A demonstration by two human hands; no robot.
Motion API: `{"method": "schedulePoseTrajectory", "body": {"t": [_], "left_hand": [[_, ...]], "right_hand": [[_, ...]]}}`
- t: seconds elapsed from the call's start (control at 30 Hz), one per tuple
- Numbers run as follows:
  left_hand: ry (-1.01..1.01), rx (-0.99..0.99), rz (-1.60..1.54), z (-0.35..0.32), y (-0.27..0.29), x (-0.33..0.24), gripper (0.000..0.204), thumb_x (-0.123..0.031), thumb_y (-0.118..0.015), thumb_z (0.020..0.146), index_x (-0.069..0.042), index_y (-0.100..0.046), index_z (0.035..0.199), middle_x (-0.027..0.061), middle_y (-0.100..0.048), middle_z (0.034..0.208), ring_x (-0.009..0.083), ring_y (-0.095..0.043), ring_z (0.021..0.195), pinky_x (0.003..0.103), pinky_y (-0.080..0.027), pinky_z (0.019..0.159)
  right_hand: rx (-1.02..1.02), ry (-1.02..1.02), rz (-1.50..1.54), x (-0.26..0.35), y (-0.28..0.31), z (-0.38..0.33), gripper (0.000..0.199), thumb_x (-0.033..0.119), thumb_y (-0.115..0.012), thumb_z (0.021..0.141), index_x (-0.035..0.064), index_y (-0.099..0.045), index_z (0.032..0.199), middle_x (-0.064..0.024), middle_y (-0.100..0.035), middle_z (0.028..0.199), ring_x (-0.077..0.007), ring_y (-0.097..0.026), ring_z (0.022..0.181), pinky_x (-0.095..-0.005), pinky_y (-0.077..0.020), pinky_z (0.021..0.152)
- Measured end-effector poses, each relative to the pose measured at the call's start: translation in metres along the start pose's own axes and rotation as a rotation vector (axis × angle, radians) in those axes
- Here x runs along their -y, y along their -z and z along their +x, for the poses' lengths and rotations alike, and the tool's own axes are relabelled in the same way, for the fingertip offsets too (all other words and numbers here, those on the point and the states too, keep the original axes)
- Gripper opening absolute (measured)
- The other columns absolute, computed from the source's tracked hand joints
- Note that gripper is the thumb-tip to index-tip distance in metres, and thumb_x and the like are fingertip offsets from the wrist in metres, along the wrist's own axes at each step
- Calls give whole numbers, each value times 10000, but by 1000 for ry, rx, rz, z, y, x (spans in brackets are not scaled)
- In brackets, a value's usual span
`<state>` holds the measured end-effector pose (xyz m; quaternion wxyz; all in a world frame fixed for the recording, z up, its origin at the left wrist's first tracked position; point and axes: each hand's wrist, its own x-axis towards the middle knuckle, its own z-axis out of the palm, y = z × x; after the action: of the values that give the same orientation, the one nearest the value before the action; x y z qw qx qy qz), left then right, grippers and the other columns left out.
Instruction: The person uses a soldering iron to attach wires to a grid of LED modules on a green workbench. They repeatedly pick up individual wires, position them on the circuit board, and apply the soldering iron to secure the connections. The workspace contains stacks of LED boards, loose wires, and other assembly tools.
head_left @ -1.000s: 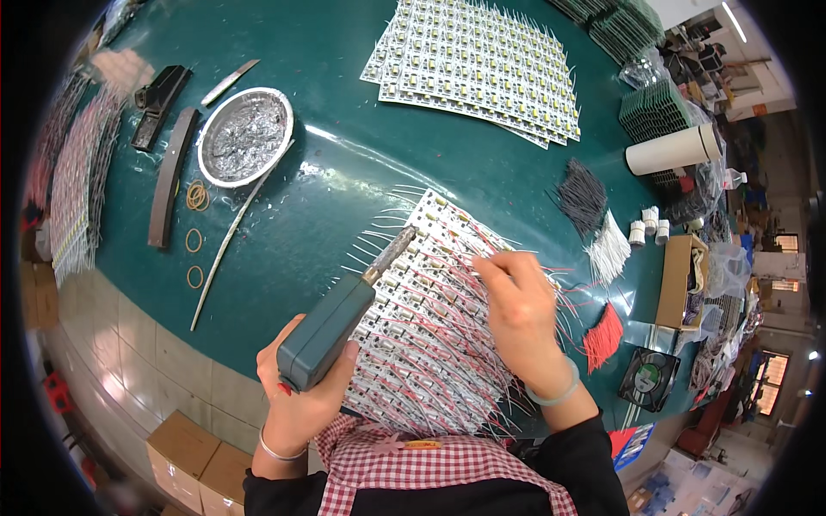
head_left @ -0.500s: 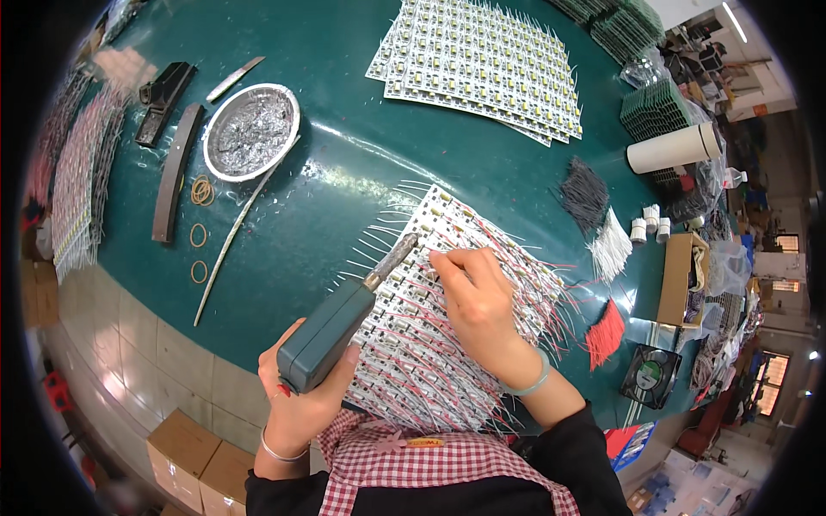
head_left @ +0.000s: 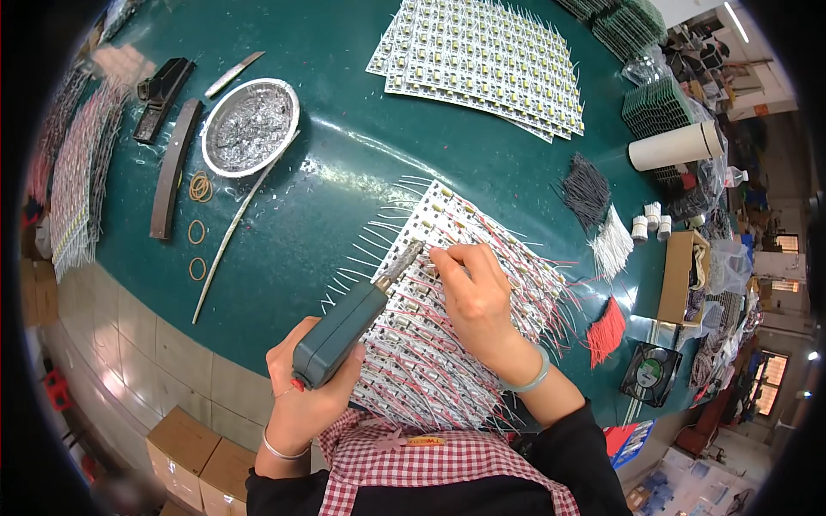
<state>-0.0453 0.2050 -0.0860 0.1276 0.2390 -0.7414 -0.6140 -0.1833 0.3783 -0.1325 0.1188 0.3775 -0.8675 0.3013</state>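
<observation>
Soldering iron (head_left: 348, 325), one, gripped in left hand (head_left: 305, 396); right hand (head_left: 476, 297) fingers pinch one wire on board panel (head_left: 430, 361). Four rubber bands (head_left: 200, 225), one foil dish (head_left: 249, 127). Panel's near edge hidden by apron (head_left: 413, 460).

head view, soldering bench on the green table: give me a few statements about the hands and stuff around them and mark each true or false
1. The left hand grips a grey-green soldering iron with a metal tip. True.
2. The right hand rests on the bare tabletop. False: it presses on the white panel of small circuit boards with red and white wires.
3. The round foil-lined metal dish sits on the person's left side of the green table. True.
4. The white cylindrical roll stands upright beside the dish. False: it lies on its side at the far right.
5. The bundle of loose red wires lies to the right of the panel. True.
</observation>
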Motion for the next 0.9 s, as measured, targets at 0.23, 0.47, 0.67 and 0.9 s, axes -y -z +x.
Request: {"method": "schedulePoseTrajectory", "body": {"t": [0.23,0.47,0.67,0.9], "left_hand": [[-41,3,81,1,-2,1,116,7,-741,753,24,-634,796,56,-589,704,90,-527,580,260,-407,522],[-47,26,86,1,2,-5,112,24,-738,754,42,-650,822,45,-600,713,81,-536,597,252,-411,526],[-8,13,53,-1,8,-13,179,30,-739,751,71,-678,914,55,-656,788,80,-591,674,232,-464,594],[-10,-21,63,-6,10,-9,222,7,-762,742,65,-685,942,71,-691,827,96,-623,706,241,-490,631]], "right_hand": [[44,18,-9,-1,1,-1,368,-70,-621,692,-35,-637,1058,-123,-585,948,-282,-570,846,-368,-492,690],[45,20,-16,-1,0,-2,356,-64,-622,696,-33,-641,1050,-121,-583,948,-277,-565,850,-361,-490,687],[47,20,-25,-2,-1,-2,350,-61,-626,700,-30,-642,1048,-116,-577,945,-275,-565,852,-358,-488,678],[75,-11,-41,3,9,-3,356,-64,-624,697,-25,-639,1051,-111,-572,940,-273,-571,847,-357,-492,680]]}}
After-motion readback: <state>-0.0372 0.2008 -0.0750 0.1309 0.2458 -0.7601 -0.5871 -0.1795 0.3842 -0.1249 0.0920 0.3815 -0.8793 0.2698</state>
